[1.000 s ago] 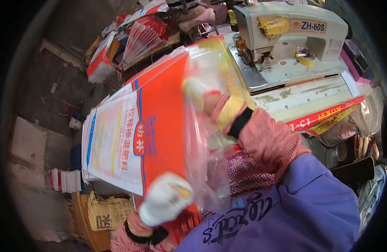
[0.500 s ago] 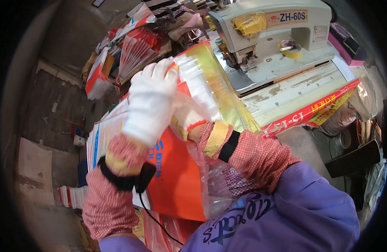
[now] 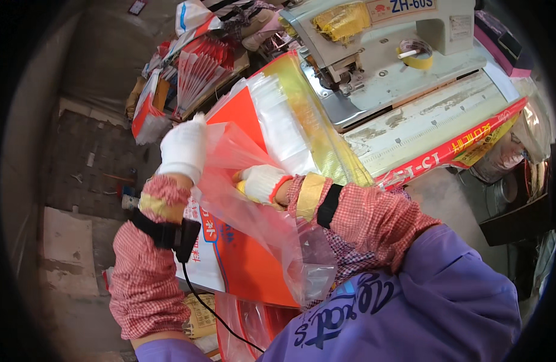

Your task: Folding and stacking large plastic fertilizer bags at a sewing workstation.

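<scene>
Two gloved hands work a clear plastic bag [image 3: 254, 205] over an orange printed sack [image 3: 248, 265]. Left hand [image 3: 183, 149] pinches the bag's upper edge; right hand [image 3: 263, 183] closed inside the bag. Beyond: sewing machine [image 3: 386, 48], yellow tape roll [image 3: 417, 55].

Daylit workshop. Cream industrial sewing machine [image 3: 386, 36] on a worn, stained desk [image 3: 423, 114], roll of yellow tape [image 3: 415, 55] on the machine bed. Dark paved floor [image 3: 91, 163] to the left, littered with scraps. Stacks of printed bags [image 3: 193, 72] piled behind. Dark bin [image 3: 519, 211] at right.
</scene>
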